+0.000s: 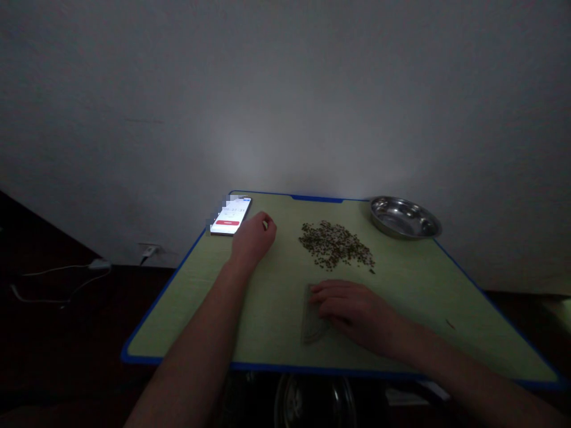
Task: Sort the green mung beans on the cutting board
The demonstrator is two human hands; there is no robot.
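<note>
My left hand [252,236] rests on the green table [267,309] beside a lit phone [231,216]. Its fingers are curled in loosely and I see nothing in them. My right hand [352,310] lies flat nearer the front edge, fingers stretched over a clear plastic protractor-like piece [311,321] lying on the table. A heap of small dark seeds [334,245] sits just beyond the right hand, in the middle of the table.
A steel bowl [405,217] stands at the table's far right corner. The table has a blue rim and stands against a pale wall. A cable and plug [98,264] lie on the dark floor to the left. A round metal object [312,401] shows below the front edge.
</note>
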